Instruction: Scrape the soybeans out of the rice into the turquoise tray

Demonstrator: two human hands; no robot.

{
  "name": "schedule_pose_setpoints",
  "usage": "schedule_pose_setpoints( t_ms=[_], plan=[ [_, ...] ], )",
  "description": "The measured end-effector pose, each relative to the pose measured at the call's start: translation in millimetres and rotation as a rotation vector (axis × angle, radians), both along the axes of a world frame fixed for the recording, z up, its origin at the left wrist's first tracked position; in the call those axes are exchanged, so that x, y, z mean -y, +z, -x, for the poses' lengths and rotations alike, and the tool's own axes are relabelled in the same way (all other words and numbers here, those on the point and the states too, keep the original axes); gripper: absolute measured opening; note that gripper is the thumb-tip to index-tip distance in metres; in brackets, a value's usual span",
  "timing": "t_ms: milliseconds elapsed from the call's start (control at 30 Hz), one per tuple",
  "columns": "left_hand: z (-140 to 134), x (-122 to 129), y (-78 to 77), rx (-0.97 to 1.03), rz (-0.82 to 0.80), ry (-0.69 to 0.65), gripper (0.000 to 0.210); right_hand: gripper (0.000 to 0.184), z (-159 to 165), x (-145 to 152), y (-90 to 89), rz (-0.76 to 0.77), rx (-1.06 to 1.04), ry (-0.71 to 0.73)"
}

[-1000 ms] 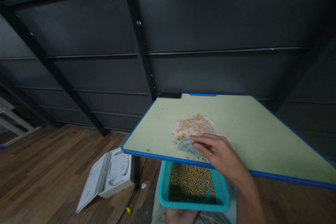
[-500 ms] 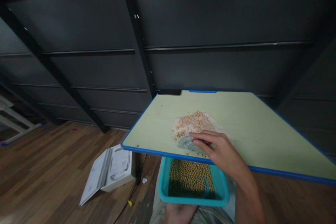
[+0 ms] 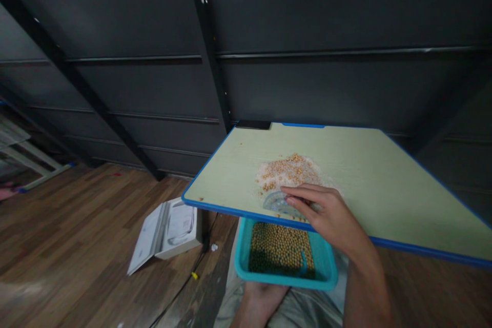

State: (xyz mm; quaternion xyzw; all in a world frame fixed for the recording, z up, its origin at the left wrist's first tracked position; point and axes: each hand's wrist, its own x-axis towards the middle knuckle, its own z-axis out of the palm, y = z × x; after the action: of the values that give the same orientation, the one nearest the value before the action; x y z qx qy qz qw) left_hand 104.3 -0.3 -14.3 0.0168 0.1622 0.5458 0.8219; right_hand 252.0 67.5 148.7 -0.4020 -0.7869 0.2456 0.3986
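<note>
Head view: our right hand sat half-curled at the clear dish, grip unclear. The bean-and-grain pile lay just beyond, long axis sideways, that hand nearer. Left hand, mostly hidden, was under the teal basin; we couldn't tell its state.

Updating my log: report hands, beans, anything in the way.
Right hand at clear dish, grip unclear. Left hand under teal basin, fingers hidden. Beans among white grains on table, some loose near edge. Right hand hides part of dish.
</note>
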Motion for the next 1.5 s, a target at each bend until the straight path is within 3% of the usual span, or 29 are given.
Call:
schedule_pose_setpoints(
  t_ms=[167,433,700,900,1033,1133,1233,1367,1500],
  plan=[
    [-1.5,0.8,6.7,0.108,0.016,0.05,0.028,0.027,1.4,1.6,2.2,0.015,-0.001,0.008],
    [-1.3,0.6,7.7,0.101,0.068,0.06,0.034,0.028,3.0,2.4,3.3,0.024,0.008,0.018],
    [-2.5,-0.6,-5.5,0.155,-0.057,0.048,0.034,0.026,5.1,1.1,0.3,0.018,-0.001,0.038],
    [-2.0,-0.7,-11.8,0.126,-0.015,0.098,0.039,0.025,7.1,0.4,-1.4,0.018,0.005,0.042],
    [-3.3,0.2,-3.1,0.06,0.04,0.157,0.048,0.026,7.1,0.5,-2.2,0.019,-0.007,0.041],
    [-3.4,1.3,9.5,0.089,0.118,0.12,0.059,0.027,6.7,-0.8,-2.9,0.022,-0.017,0.032],
    [-3.7,1.3,18.8,0.112,0.148,0.095,0.056,0.027,6.4,-2.2,-3.2,0.021,-0.025,0.02],
    [-4.0,0.7,18.7,0.048,0.161,0.094,0.044,0.026,6.1,-1.4,-2.0,0.011,-0.037,0.011],
    [-2.7,1.9,15.6,0.014,0.124,0.095,0.05,0.025,6.4,-0.4,-1.2,0.01,-0.045,0.007]
  ],
)
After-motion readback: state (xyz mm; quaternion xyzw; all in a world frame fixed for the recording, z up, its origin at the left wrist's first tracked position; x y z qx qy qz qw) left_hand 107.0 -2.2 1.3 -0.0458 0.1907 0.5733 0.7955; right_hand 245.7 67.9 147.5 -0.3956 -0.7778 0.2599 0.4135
